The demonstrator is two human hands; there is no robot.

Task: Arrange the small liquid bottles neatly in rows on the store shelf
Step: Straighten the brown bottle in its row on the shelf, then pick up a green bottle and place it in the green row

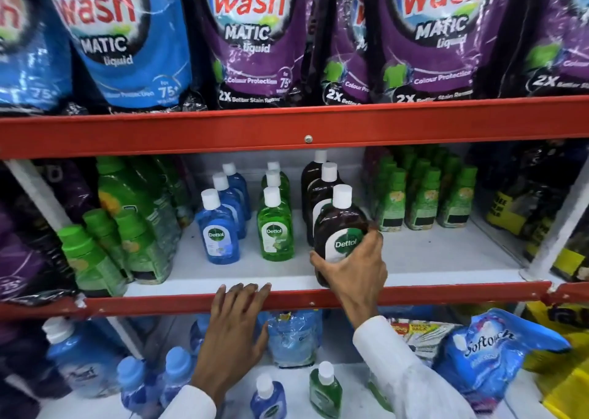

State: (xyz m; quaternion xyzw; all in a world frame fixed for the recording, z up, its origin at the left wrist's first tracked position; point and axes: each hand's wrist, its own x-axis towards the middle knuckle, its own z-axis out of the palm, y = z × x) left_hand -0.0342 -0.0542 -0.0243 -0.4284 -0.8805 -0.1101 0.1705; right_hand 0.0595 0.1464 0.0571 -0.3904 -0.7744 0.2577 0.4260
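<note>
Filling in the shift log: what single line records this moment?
right hand: gripping brown Dettol bottle, front of brown row | left hand: fingers on red shelf edge | blue row, green row: standing

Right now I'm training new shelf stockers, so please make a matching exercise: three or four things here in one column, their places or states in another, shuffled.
Things:
1. brown Dettol bottle with white cap
2. left hand
3. small blue Dettol bottle, front of its row
4. blue Softouch pouch

States:
A. on the lower shelf
B. gripped by the right hand
C. standing free
D. fingers on the red shelf edge

Pairs: 1-B, 2-D, 3-C, 4-A
</note>
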